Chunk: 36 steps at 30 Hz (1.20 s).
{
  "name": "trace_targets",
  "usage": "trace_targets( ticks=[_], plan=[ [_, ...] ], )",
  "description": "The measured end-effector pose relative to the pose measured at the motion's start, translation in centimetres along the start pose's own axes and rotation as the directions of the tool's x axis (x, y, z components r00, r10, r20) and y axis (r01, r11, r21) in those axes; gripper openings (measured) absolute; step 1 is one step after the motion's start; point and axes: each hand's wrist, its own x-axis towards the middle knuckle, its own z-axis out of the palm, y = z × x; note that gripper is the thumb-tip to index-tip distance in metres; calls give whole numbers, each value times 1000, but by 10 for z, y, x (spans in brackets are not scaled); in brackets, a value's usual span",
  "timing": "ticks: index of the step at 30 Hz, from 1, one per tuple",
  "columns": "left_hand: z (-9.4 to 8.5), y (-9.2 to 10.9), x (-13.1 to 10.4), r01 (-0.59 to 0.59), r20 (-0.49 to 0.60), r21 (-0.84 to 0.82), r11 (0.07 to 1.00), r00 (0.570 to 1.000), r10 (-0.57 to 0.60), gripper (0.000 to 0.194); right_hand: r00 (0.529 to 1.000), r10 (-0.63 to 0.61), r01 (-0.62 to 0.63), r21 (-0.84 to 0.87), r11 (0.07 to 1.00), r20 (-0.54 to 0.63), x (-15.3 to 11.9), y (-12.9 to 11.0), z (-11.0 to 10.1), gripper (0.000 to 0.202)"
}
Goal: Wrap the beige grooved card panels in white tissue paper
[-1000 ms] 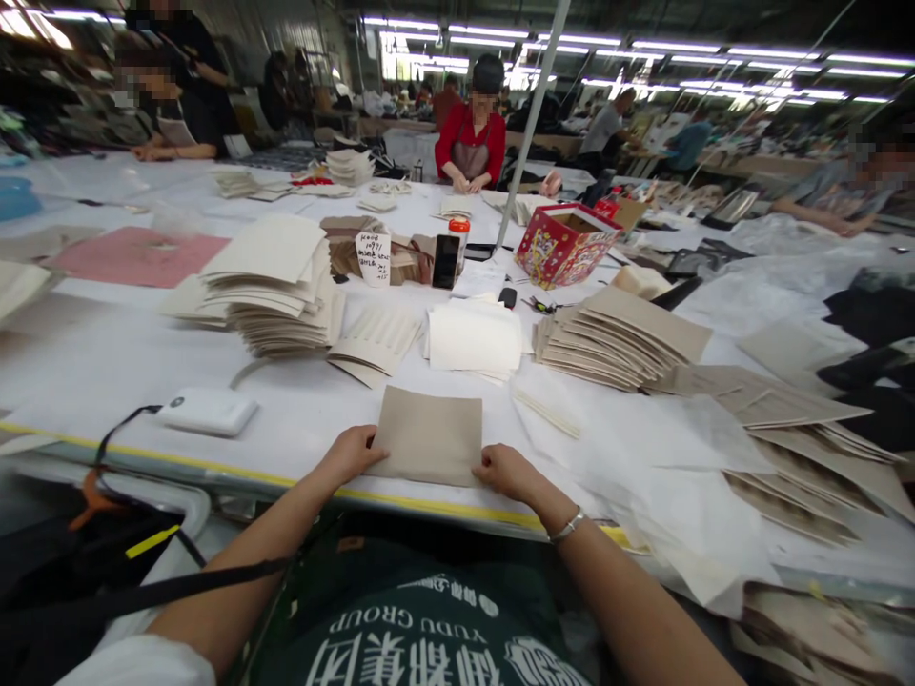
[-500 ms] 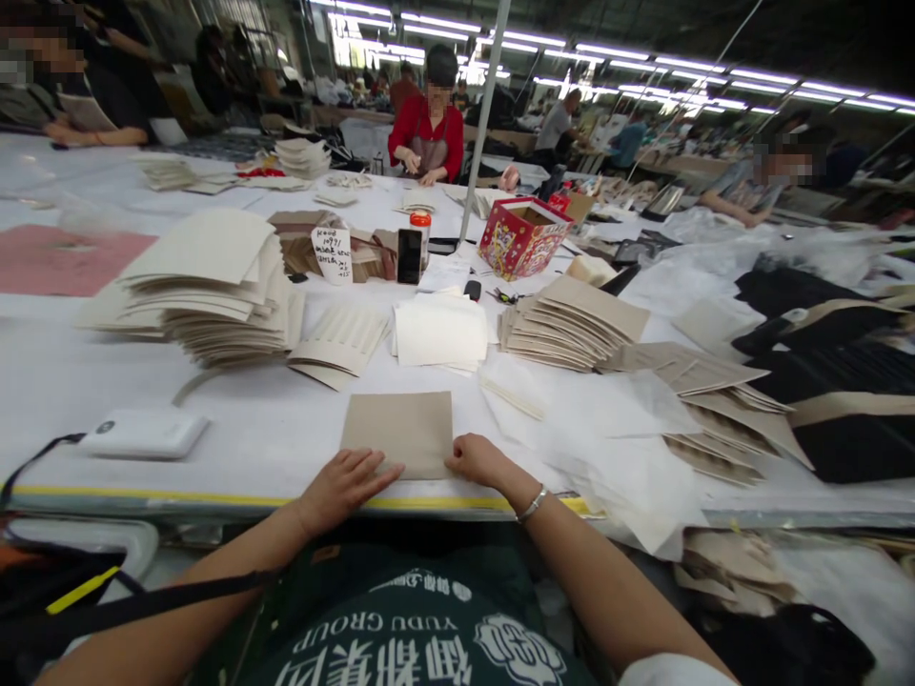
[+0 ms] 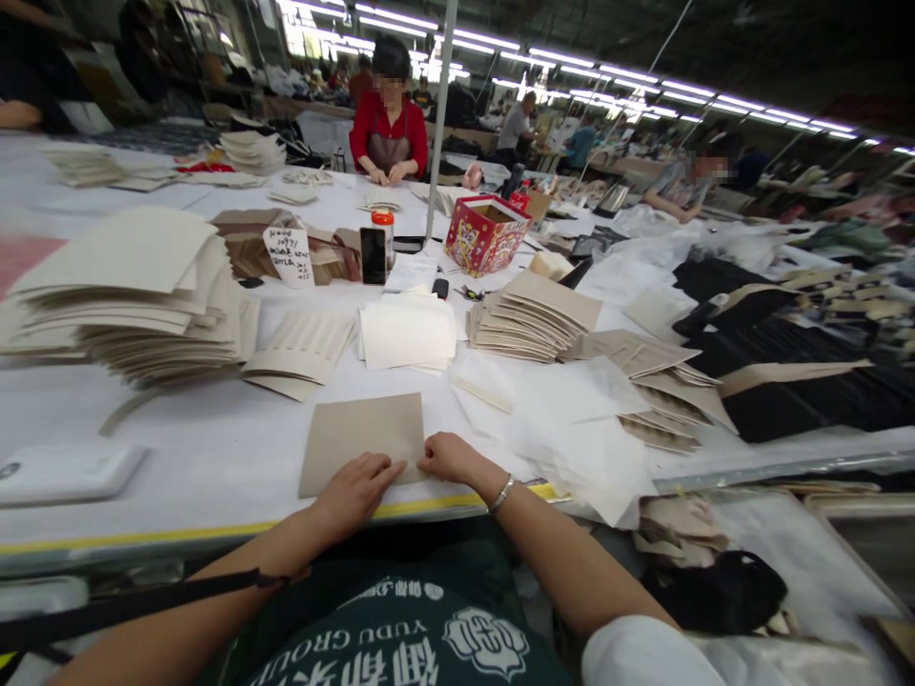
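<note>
A flat taupe rectangular panel (image 3: pixel 361 429) lies near the table's front edge, slightly turned. My left hand (image 3: pixel 357 491) rests on its lower part, fingers stretched toward the right corner. At that right edge, my right hand (image 3: pixel 454 459) has its fingers closed in a pinch on the panel's margin; the fingertips are partly hidden. The two hands are close together, with a small gap between them. Just beyond the panel are a stack of white sheets (image 3: pixel 407 331) and a small pile of cream slotted pieces (image 3: pixel 300 348).
A tall cream stack (image 3: pixel 143 305) stands left, near a white power bank-like device (image 3: pixel 68 474). Taupe panels (image 3: pixel 536 319) are piled right, beside thin translucent sheets (image 3: pixel 564 419). A red box (image 3: pixel 486 236), phone (image 3: pixel 373 255) and pole (image 3: pixel 439 124) stand farther back. A co-worker in red (image 3: pixel 390 133) works opposite.
My left hand has slid along the panel toward its right corner, nearer my right hand. The panel has tilted slightly. The whole view has swung to the right.
</note>
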Motion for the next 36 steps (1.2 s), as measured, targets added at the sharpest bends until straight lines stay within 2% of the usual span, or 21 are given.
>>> trace_targets(
  ticks=[3,7,13,18,21,25,29,32,36],
  plan=[
    [4,12,14,-57,40,110,992,998,53,34,1000,-4,4,-2,1000,10,0,-1,-5,25],
    [-1,15,21,-177,94,152,972,982,164,35,994,-22,20,14,1000,106,0,-5,-16,24],
    [-1,18,30,-194,93,144,970,979,182,32,951,-75,34,141,989,299,11,0,-34,25],
    [-3,14,35,-218,73,96,971,975,211,30,974,-147,100,250,963,174,32,17,-41,15],
    [-3,12,39,-200,31,36,979,980,199,27,976,-159,116,257,959,150,37,22,-42,12],
    [5,15,49,-117,-33,-34,993,993,115,25,981,-153,119,250,961,122,37,22,-41,12],
    [17,20,57,1,-82,-23,1000,997,-3,28,983,-144,115,229,967,113,35,20,-41,13],
    [21,22,58,9,-89,8,1000,996,-8,25,982,-153,127,214,968,108,34,21,-41,15],
    [18,23,57,39,-70,25,999,997,-37,19,970,-230,216,149,965,85,35,25,-43,16]
  ],
)
